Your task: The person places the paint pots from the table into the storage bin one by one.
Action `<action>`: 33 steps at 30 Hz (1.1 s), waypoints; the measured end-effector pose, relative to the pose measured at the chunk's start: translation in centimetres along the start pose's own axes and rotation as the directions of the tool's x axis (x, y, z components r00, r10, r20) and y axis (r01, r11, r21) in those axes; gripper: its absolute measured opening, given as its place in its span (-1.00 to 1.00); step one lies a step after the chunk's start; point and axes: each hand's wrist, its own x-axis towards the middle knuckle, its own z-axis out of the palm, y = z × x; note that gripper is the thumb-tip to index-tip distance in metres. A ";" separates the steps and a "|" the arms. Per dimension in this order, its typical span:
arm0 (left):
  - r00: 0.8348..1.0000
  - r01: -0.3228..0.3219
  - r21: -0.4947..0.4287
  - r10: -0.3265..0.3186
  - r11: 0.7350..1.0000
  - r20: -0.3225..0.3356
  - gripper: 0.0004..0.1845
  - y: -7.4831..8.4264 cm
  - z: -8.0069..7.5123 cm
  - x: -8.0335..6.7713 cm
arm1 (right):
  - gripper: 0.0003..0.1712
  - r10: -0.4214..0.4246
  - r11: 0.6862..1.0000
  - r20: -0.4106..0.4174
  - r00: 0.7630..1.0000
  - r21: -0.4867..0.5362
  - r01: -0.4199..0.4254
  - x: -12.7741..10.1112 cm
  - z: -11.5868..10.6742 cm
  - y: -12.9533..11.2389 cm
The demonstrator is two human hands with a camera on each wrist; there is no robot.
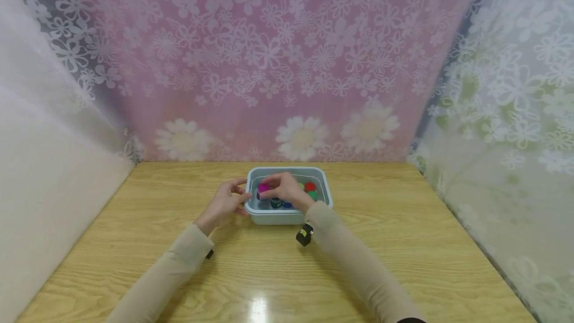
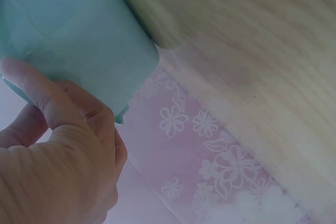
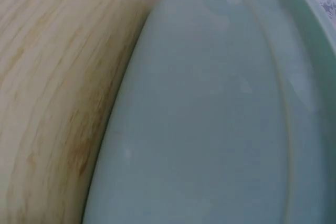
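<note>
Right hand (image 1: 287, 189) pinching magenta round plastic cap (image 1: 263, 188) inside pale blue plastic tub (image 1: 326, 189); left hand (image 1: 224, 204) gripping tub rim. Risk: weak pinch dropping cap; tub sliding on wooden desk (image 1: 403, 243).

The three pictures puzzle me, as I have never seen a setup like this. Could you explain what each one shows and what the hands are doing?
There is no machine here: a person wears three cameras. The wide picture comes from the head, looking down at a wooden table. On it stands a pale blue tub with small coloured pieces inside. The left hand grips the tub's left edge. The right hand reaches into the tub and pinches a pink piece. The other two pictures come from the wrists, so close that they show mostly the tub's wall and the table.
</note>
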 end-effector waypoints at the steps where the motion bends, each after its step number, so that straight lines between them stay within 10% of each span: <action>1: 1.000 -0.003 0.001 0.003 1.000 0.002 -0.40 0.0 0.0 0.0 | -0.50 -0.004 1.000 -0.001 1.000 -0.019 0.004 0.1 0.1 0.0; 33: 1.000 -0.016 0.017 0.016 1.000 0.008 -0.40 0.7 0.3 -0.9 | -0.56 0.001 0.950 0.011 1.000 -0.312 0.003 0.5 0.9 -0.1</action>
